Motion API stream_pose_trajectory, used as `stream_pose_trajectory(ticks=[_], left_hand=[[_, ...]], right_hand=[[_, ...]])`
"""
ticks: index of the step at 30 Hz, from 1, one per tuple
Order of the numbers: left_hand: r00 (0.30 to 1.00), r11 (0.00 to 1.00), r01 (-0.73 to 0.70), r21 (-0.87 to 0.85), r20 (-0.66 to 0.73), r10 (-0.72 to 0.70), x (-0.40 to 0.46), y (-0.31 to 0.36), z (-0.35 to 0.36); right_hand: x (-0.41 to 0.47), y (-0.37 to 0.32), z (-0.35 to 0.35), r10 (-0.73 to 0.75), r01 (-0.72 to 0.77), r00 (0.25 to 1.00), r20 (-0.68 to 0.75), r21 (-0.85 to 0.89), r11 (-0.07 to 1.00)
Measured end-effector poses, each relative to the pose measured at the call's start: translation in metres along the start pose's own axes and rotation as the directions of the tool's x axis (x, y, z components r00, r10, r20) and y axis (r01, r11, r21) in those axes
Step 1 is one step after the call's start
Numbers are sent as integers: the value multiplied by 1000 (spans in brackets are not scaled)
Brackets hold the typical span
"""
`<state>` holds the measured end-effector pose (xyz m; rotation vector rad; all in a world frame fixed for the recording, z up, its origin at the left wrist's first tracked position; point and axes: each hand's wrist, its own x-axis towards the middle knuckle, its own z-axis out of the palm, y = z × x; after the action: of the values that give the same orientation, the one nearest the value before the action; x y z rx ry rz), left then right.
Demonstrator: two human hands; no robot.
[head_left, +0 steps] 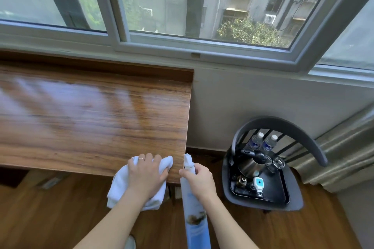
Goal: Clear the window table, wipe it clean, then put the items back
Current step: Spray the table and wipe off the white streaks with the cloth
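Spray bottle (pixel 194 204): nearest the camera, a tall pale-blue bottle held upright just off the worktop's right edge, its long axis running from the bottom of the view up to the white nozzle, which points away from the person toward the window.
Worktop (pixel 91 111): the wood-grain window table, bare across its visible surface, with a sheen that looks like window reflection or damp; which, cannot be told. Its long axis runs left to right, and nearly all of it lies to the left and ahead of both hands.
Chair (pixel 283 194): dark, standing on the floor to the right of the worktop, well apart from it.
Tray (pixel 271 190): black, on the chair seat, carrying the cleared items: a kettle (pixel 252 162), two water bottles (pixel 263 143) and some small pieces too small to name.
Cloth (pixel 129 184): white, bunched on the near right corner of the worktop, part of it hanging over the front edge.
Left hand (pixel 147 176): flat on the cloth, its fingers (pixel 150 158) spread and pressing down rather than closed round it.
Right hand (pixel 199 180): wrapped round the spray bottle's neck, fingers clenched on it, index near the trigger.
Stage: clearing looks done; wiping is under way.
Relation for the next move: the left hand is the nearer one, and the unwiped reach lies leftward and toward the window, so the stroke likely runs along the grain from this corner.
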<state>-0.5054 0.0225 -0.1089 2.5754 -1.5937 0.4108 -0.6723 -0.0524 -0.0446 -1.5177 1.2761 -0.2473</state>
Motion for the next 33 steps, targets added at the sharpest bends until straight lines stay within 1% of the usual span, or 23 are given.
stream_pose_trajectory(ticks=[4,10,16,21,25,29,33], left_hand=[[1000,1000,-1,5,21,1,5,-2,-1],[999,1000,-26,10,47,25,26,-7,4],[998,1000,-29,12,54,28,79,-15,21],[997,998,-69,-5,37,69,121,-21,33],[996,996,-86,-13,26,87,144,-26,41],[994,994,-107,-29,21,108,146,-28,42],[994,993,-100,-66,40,103,146,-29,37]], right_hand=[[3,-1,2,-17,17,1000,26,4,1000],[15,1,3,-8,8,1000,25,12,1000],[31,5,-6,-3,3,1000,-9,30,1000],[40,3,-11,3,-3,1000,-3,50,999],[51,-7,-11,7,-6,1000,-17,61,998],[59,-23,-7,-4,5,1000,-12,86,996],[62,-42,-5,-16,26,996,-83,128,991]])
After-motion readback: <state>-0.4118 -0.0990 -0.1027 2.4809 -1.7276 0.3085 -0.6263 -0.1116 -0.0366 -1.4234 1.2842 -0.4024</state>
